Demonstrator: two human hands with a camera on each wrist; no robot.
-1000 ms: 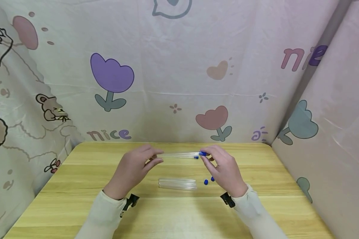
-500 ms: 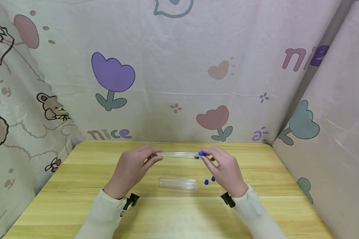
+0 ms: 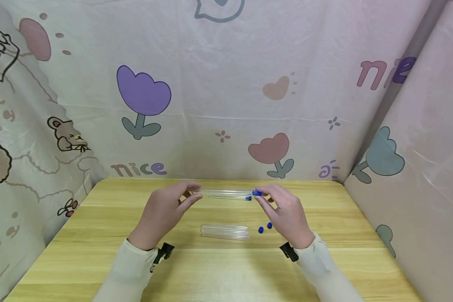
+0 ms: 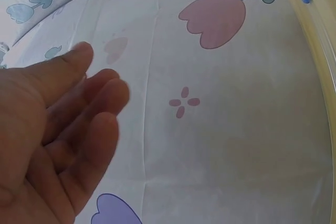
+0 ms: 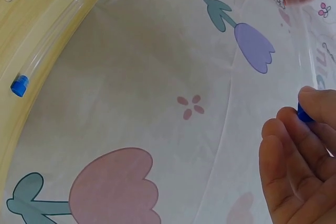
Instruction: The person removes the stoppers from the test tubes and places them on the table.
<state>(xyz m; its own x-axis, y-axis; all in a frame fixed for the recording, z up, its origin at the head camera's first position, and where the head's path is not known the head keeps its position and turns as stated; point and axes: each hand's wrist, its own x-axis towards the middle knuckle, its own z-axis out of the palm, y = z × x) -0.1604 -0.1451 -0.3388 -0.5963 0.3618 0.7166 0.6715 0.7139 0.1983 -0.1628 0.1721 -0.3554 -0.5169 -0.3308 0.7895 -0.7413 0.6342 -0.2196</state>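
Observation:
My right hand (image 3: 285, 212) pinches the blue cap (image 3: 256, 193) at the right end of a clear test tube (image 3: 226, 192), which lies level above the far part of the table. At the tube's other end is my left hand (image 3: 167, 209); its thumb and fingertips stand apart around or beside the clear end. The left wrist view shows the left hand (image 4: 73, 124) with loosely bent fingers and no tube distinguishable between them. In the right wrist view, the right thumb and fingers hold the blue cap (image 5: 303, 114); the tube is faint there.
A capped tube (image 3: 230, 197) lies on the table (image 3: 226, 277) just below the raised one. Nearer me lies a row of several clear tubes (image 3: 225, 231). Two loose blue caps (image 3: 261, 230) sit left of my right wrist. A patterned curtain (image 3: 211, 105) borders the table's back.
The left fingertips have shifted left along the tube and spread slightly. The right hand keeps its pinch on the cap, moving slightly right. More of the capped tube on the table shows.

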